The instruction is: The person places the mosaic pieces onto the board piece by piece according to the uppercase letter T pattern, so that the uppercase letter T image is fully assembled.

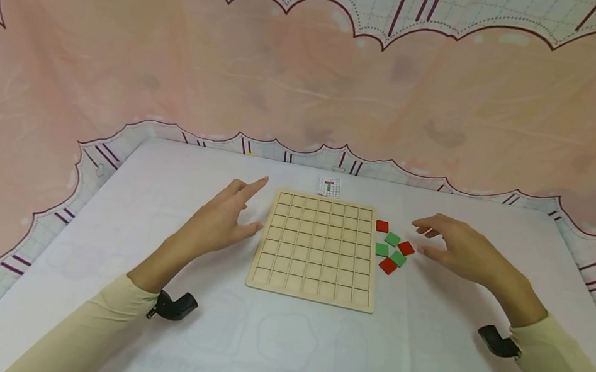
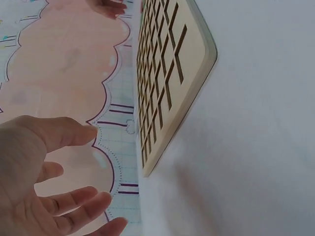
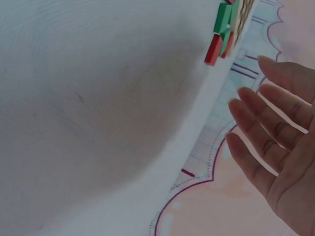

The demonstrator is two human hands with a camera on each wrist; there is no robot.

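Note:
A pale wooden grid board (image 1: pixel 311 298) lies flat on the white table, its square cells bare. My left hand (image 1: pixel 222 216) hovers at the board's left edge, fingers spread and holding nothing; in the left wrist view the same hand (image 2: pixel 54 182) is apart from the board's corner (image 2: pixel 209 54). Several red tiles (image 1: pixel 388 266) and green tiles (image 1: pixel 382 250) lie loose along the board's right side. Just right of them, my right hand (image 1: pixel 458 246) hovers with loosely bent fingers and holds nothing. The right wrist view shows that palm (image 3: pixel 295 191) beyond a red tile (image 3: pixel 213 49).
A small printed grid card (image 1: pixel 329 187) with a few coloured squares lies behind the board. The white tablecloth (image 1: pixel 274 354) has faint mirrored lettering near the front. A pink patterned curtain (image 1: pixel 311 92) rises behind the table. Black wrist cameras (image 1: pixel 175 306) sit at both sleeves.

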